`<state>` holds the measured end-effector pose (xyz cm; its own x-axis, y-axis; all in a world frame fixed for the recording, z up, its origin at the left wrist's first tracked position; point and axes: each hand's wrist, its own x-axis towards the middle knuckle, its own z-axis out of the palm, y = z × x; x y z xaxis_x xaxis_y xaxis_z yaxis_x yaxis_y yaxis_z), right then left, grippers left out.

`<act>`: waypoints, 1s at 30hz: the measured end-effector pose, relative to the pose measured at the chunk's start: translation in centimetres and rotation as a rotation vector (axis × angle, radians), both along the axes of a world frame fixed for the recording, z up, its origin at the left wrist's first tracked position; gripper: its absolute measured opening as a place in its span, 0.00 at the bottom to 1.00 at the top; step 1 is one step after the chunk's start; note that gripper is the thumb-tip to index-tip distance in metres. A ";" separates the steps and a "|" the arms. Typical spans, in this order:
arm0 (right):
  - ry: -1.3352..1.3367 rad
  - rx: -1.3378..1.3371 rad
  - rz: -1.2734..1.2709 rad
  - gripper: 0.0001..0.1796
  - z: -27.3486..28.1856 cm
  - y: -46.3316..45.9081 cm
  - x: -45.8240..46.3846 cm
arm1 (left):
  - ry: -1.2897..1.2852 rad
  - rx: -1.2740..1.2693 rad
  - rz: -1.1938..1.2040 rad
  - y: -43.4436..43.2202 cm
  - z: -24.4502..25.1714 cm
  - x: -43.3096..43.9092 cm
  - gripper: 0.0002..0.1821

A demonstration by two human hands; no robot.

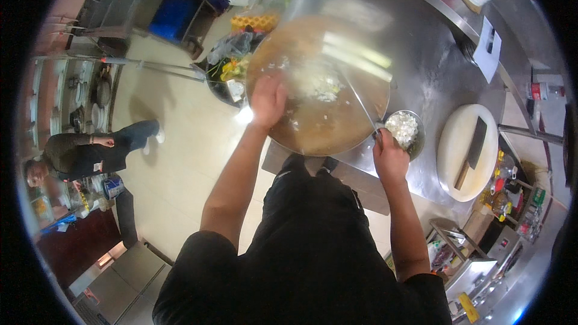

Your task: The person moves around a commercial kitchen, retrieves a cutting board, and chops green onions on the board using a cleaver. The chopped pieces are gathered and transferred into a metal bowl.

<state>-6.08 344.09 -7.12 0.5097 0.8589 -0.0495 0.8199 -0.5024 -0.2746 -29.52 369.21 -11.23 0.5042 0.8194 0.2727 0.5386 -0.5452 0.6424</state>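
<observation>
A large round wooden chopping block (329, 133) stands before me on a steel counter. My right hand (392, 155) grips the handle of a kitchen knife (361, 99), whose blade slants up and left over the block. Chopped white-green vegetable pieces (326, 89) lie in a loose pile left of the blade. Long pale stalks (357, 55), likely leek or scallion, stretch across the block's upper right. Over the block's left edge is my left hand (269, 99); its fingertips are hard to make out. Beside my right hand, a metal bowl (420, 133) holds diced white pieces (402, 128).
A cleaver (476, 144) lies on a white round board (451, 144) to the right on the steel counter (424, 72). At left of the block is a black bin (219, 90) with scraps. A person (86, 151) stands farther left. Bottles (501, 198) crowd the lower right.
</observation>
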 end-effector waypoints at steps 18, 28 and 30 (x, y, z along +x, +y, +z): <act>0.121 0.083 0.221 0.14 1.0 6.7 -5.2 | 0.079 -0.105 -0.318 1.9 -0.1 1.1 0.26; 1.243 0.231 -0.637 0.13 -1.1 -4.7 -4.2 | 0.094 0.049 -0.439 3.3 -1.0 1.4 0.32; 1.387 0.258 -0.678 0.14 -1.9 -5.9 -5.1 | 0.065 0.077 -0.528 2.6 -0.7 1.5 0.34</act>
